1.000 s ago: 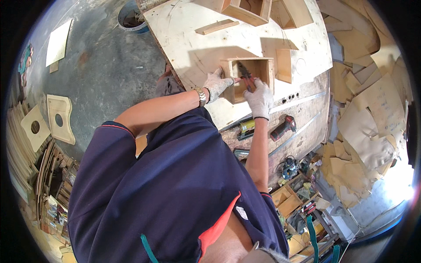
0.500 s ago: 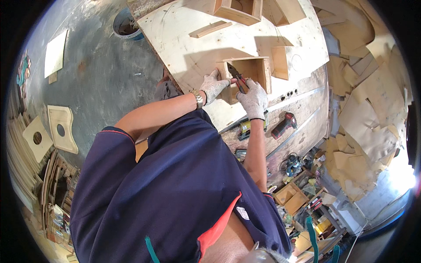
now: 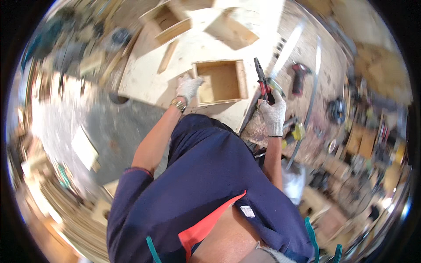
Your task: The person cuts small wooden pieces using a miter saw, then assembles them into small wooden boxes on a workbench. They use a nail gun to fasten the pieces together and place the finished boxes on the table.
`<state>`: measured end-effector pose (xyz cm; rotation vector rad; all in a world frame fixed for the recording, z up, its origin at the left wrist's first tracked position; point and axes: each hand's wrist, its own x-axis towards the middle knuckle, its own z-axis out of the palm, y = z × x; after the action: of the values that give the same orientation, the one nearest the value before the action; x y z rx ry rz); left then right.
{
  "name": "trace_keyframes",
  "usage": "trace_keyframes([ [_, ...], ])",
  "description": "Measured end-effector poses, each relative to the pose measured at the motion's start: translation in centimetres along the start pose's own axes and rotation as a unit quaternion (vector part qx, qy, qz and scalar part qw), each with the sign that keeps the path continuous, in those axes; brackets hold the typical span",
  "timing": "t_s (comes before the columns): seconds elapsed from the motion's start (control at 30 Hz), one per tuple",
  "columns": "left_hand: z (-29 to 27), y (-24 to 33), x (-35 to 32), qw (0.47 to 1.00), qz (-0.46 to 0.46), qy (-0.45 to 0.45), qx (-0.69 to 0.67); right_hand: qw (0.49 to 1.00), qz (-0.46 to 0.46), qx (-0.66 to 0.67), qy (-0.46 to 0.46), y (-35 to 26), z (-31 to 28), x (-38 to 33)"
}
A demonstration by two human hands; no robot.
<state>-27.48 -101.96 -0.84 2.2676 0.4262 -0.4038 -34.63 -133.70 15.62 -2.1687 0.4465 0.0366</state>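
the small open wooden box (image 3: 221, 82) lies on the pale plywood sheet (image 3: 144, 83) that covers the desk, its open side facing up and its inside bare as far as the blurred picture shows. the left hand (image 3: 188, 86), in a light knit glove with a wristwatch (image 3: 178, 103) below it, sits at the box's left wall with fingers spread loosely against the wood; it seems to be steadying the box rather than gripping it, though the blur leaves the exact contact unclear. the right hand (image 3: 272, 115), gloved the same way, is held off the box's right side, fingers wrapped shut around the red handles of a pair of pliers (image 3: 262, 82). the pliers point up and away from the person, their dark tips clear of the box and touching nothing visible.

by the look of it the work is at a pause between bites of the tool: the box is held in place and the pliers are lifted free. bringing the pliers back would call for lowering the tips over the right wall and aiming them at a small target inside, with the left hand pressing hard enough that the box does not slide on the smooth sheet.

further out, a second open box (image 3: 169, 22) and a flat board (image 3: 231, 31) rest higher on the sheet, a red and black power drill (image 3: 299, 76) lies on the desk to the right, and scattered tools and offcuts fill the far right.
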Motion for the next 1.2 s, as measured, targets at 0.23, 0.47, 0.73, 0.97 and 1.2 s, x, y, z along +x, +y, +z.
trace_keyframes([
  [0.23, 0.1, -2.4, 4.8, 0.948, -0.024, -0.144, -0.282, 0.841, 0.241, 0.454, 0.171, 9.0, -1.5, -4.4],
  [0.47, -1.8, 6.5, -0.3, 0.931, 0.046, -0.073, -0.356, 0.860, 0.276, 0.325, 0.281, 20.7, -6.3, -1.9],
  [0.73, 3.3, 6.8, -0.8, 0.917, 0.235, 0.322, 0.035, 0.921, 0.109, -0.025, 0.373, 31.9, -18.2, 4.9],
  [0.97, 4.1, 2.8, -2.7, 0.969, 0.154, 0.189, -0.024, 0.840, 0.235, -0.186, 0.453, 27.9, -11.6, -0.2],
  [1.2, 2.0, 3.7, -1.3, 0.877, 0.201, -0.082, -0.430, 0.829, 0.365, -0.059, 0.420, 33.6, -9.9, -4.7],
])
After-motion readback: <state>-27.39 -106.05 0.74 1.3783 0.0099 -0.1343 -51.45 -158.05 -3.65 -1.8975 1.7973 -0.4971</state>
